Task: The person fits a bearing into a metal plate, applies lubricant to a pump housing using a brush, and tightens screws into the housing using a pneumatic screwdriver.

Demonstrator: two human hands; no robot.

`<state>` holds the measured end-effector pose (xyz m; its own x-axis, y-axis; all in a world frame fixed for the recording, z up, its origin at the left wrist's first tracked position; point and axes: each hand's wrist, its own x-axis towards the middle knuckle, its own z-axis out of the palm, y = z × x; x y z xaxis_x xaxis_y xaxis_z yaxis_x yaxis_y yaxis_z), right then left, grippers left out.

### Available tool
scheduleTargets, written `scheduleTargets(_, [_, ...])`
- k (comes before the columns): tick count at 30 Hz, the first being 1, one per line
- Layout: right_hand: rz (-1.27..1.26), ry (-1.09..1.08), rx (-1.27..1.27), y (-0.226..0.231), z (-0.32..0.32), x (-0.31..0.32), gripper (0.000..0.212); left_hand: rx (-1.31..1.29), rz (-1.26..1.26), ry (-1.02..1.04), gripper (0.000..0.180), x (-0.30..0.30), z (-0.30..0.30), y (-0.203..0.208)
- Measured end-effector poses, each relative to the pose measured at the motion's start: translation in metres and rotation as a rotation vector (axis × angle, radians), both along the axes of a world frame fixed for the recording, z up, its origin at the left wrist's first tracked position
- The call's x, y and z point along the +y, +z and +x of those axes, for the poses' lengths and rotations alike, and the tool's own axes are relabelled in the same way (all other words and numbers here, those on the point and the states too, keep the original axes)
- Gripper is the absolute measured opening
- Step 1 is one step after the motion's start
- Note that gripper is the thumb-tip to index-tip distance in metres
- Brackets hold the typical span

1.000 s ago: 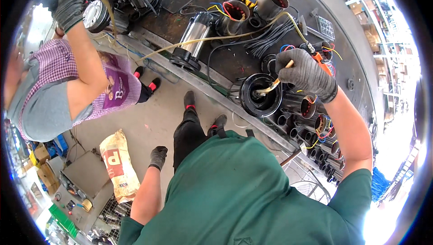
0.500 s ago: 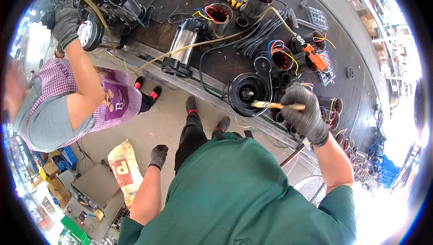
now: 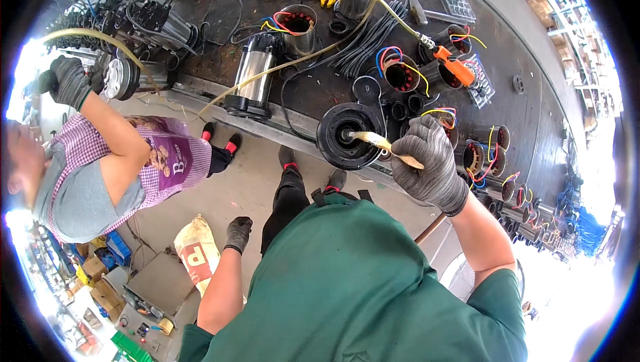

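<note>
My right hand (image 3: pixel 430 162), in a dark grey knit glove, grips a small wooden-handled brush (image 3: pixel 373 139). Its tip touches or hovers at the shaft in the middle of a round black motor housing (image 3: pixel 331 137); I cannot tell which. The housing sits at the bench's near edge, its open side facing up. Low at my left side, away from the bench, my gloved left hand (image 3: pixel 239 234) is closed in a fist with nothing visible in it.
A steel motor (image 3: pixel 255 72) stands left of the housing. Wired stator cans (image 3: pixel 402 77), an orange air gun (image 3: pixel 455 67) on a hose and a hammer (image 3: pixel 427 12) lie on the dark bench (image 3: pixel 507 109). At left, a co-worker (image 3: pixel 100 169) raises a gloved hand. A sack (image 3: pixel 197 249) stands on the floor.
My right hand has moved left and slightly down, bringing the brush tip to the housing's central shaft. My left hand stays low in a fist. The whole view has shifted slightly.
</note>
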<state>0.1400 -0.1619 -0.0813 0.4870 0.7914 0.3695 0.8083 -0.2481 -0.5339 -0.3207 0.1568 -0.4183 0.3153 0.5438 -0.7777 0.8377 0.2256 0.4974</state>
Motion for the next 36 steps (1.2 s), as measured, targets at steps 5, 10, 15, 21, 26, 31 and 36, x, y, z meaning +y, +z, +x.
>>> scheduleTargets(5, [0.04,-0.014,0.019,0.002,0.011,0.009,0.024,0.069,0.014,-0.048,0.02,-0.002,0.009,0.014])
scheduleTargets(10, [0.059,-0.004,0.179,-0.006,0.014,0.006,0.028,0.059,0.018,-0.03,0.022,-0.005,0.013,0.025])
scheduleTargets(15, [-0.075,0.035,0.337,-0.01,0.017,-0.01,0.028,0.046,0.013,-0.026,0.023,-0.001,0.005,0.015])
scheduleTargets(21, [-0.052,0.132,0.278,0.013,0.027,-0.005,0.027,0.084,-0.007,-0.065,0.024,0.002,0.01,0.011])
scheduleTargets(26, [-0.139,0.145,0.273,0.009,0.023,0.003,0.027,0.039,-0.027,-0.041,0.026,0.011,0.006,-0.003])
scheduleTargets(31, [-0.167,0.118,0.356,0.026,0.032,0.004,0.025,0.047,-0.012,-0.05,0.024,0.018,0.023,0.002])
scheduleTargets(36, [-0.089,0.033,0.532,0.051,0.053,0.027,0.019,0.078,0.024,-0.085,0.022,0.025,0.021,-0.003])
